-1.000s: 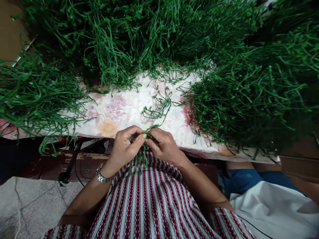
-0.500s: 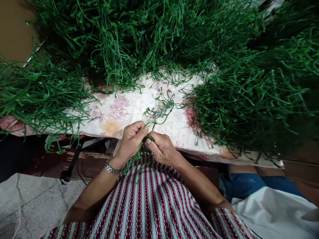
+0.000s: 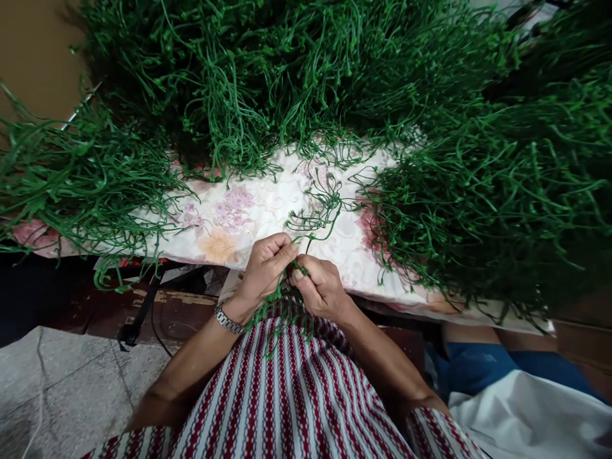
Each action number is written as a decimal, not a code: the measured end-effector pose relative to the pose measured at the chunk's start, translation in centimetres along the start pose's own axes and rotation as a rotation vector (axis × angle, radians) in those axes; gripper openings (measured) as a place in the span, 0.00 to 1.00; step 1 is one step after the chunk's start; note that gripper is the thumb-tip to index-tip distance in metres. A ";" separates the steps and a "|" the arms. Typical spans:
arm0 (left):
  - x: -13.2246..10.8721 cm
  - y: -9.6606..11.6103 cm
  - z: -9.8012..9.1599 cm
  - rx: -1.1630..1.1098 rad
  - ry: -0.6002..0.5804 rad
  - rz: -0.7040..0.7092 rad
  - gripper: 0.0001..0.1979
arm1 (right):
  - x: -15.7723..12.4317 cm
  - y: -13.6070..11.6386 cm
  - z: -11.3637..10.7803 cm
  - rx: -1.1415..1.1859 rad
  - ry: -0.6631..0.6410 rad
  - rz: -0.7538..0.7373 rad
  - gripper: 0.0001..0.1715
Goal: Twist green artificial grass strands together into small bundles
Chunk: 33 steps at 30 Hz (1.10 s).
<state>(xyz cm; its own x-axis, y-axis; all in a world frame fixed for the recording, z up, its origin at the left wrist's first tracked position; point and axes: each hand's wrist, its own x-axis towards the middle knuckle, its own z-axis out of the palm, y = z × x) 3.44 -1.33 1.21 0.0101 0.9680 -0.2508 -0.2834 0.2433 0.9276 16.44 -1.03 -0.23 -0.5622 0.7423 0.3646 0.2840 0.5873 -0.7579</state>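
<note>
Close together at the front edge of the cloth-covered table (image 3: pixel 268 210), my two hands pinch thin green plastic stems (image 3: pixel 275 299). My left hand (image 3: pixel 268 264), with a metal watch at the wrist, has thumb and fingers closed on them. Just to its right, my right hand (image 3: pixel 319 284) is closed on the same stems near a small knotted part. Branched ends hang below the hands over the striped clothing. Beyond the fingers, a darker sprig (image 3: pixel 318 213) lies on the cloth, its stem running back to the hands. Where exactly the stems join is hidden by the fingers.
A large heap of green plastic stems (image 3: pixel 296 70) covers the table's back. More piles lie at left (image 3: pixel 86 172) and right (image 3: pixel 478 197). A seated person in blue shorts (image 3: pixel 492 363) is at the lower right. A dark strap (image 3: pixel 143 312) hangs below the table edge.
The whole view has shifted slightly, so hands and table appear a little farther right. Both hands keep their pinch, and the green ends below them hang somewhat more spread out.
</note>
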 end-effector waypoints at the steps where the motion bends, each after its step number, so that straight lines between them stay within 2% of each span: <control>1: 0.1 0.0 0.1 0.004 -0.002 0.002 0.20 | 0.0 0.1 0.0 0.005 0.003 -0.002 0.12; 9: 0.3 0.2 0.3 0.040 -0.010 0.037 0.20 | -0.2 0.1 -0.2 0.017 -0.004 0.025 0.14; 12: 0.1 0.2 -0.2 0.099 -0.020 0.090 0.18 | 0.0 -0.1 -0.5 0.079 -0.039 0.115 0.15; 16: -0.1 0.7 -0.9 0.252 -0.020 0.228 0.16 | 0.2 -0.1 -1.0 0.409 -0.130 0.308 0.19; 20: -0.4 1.0 -0.9 0.380 -0.093 0.392 0.14 | 0.6 0.0 -1.3 0.790 -0.155 0.435 0.23; 23: -0.6 0.9 -0.7 0.355 -0.135 0.410 0.13 | 0.8 0.0 -1.5 0.896 -0.165 0.510 0.23; 27: -1.0 0.3 0.0 0.169 -0.079 0.355 0.13 | 0.6 -0.2 -1.1 0.898 -0.090 0.534 0.22; 30: -1.2 -0.1 0.8 -0.020 0.032 0.276 0.13 | 0.3 -0.5 -0.2 0.893 0.054 0.460 0.22; 33: -1.0 -0.1 1.4 -0.128 0.079 0.251 0.13 | 0.2 -0.8 0.5 0.842 0.151 0.383 0.20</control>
<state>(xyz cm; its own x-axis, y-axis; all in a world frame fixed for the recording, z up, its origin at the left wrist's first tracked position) 4.78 -2.22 1.71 -0.1484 0.9880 -0.0435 -0.3868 -0.0175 0.9220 15.69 -1.53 0.17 -0.4233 0.9055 0.0305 -0.2601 -0.0892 -0.9614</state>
